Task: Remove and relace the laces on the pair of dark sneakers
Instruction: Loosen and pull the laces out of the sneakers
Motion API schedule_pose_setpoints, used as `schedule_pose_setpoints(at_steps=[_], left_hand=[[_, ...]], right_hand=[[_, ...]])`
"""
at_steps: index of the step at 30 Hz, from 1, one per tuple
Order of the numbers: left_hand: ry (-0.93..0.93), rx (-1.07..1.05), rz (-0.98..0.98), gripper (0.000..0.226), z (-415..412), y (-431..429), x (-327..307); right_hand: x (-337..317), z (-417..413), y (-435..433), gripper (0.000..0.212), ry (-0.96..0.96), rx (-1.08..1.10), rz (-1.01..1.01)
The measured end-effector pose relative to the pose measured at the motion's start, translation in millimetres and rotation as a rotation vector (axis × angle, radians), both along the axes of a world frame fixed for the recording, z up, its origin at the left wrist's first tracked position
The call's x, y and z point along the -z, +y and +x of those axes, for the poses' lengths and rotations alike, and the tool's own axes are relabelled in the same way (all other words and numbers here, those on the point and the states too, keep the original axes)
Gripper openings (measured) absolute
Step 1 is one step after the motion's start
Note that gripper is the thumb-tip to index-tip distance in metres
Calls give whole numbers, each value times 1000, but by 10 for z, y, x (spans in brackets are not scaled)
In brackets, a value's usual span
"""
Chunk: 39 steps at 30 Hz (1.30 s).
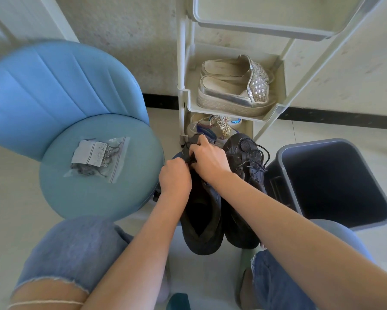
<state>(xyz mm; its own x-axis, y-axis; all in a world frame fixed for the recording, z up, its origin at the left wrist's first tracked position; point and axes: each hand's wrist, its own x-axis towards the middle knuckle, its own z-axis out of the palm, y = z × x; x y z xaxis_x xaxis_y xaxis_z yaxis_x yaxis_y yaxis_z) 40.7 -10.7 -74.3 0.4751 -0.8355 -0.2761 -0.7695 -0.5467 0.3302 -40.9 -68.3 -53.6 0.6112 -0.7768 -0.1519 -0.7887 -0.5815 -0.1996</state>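
Two dark sneakers stand side by side on the floor between my knees, toes pointing away. The left sneaker [202,222] has both hands over its front part. My left hand [174,176] is closed on its dark lace [190,159] near the tongue. My right hand [207,156] pinches the same lace a little further forward. The right sneaker [244,173] is untouched, and its black cord lace [258,157] is still threaded, with loose ends hanging over its side.
A blue chair [94,166] at the left carries a clear zip bag [98,158] with dark laces and a paper card. A pale shoe rack [232,104] ahead holds silver slip-ons. A dark grey bin [335,182] stands right of the sneakers.
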Motion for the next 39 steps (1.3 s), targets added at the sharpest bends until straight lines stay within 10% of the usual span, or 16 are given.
schedule_pose_setpoints(at_steps=[30,39], left_hand=[[29,-19,-11,28,-20,-18,-29],[17,-3,-33,28,-47,-33,-34]], right_hand=[[10,-62,-45,21,179,-316,-109],[144,-295,-353,9,-348,-228,357]])
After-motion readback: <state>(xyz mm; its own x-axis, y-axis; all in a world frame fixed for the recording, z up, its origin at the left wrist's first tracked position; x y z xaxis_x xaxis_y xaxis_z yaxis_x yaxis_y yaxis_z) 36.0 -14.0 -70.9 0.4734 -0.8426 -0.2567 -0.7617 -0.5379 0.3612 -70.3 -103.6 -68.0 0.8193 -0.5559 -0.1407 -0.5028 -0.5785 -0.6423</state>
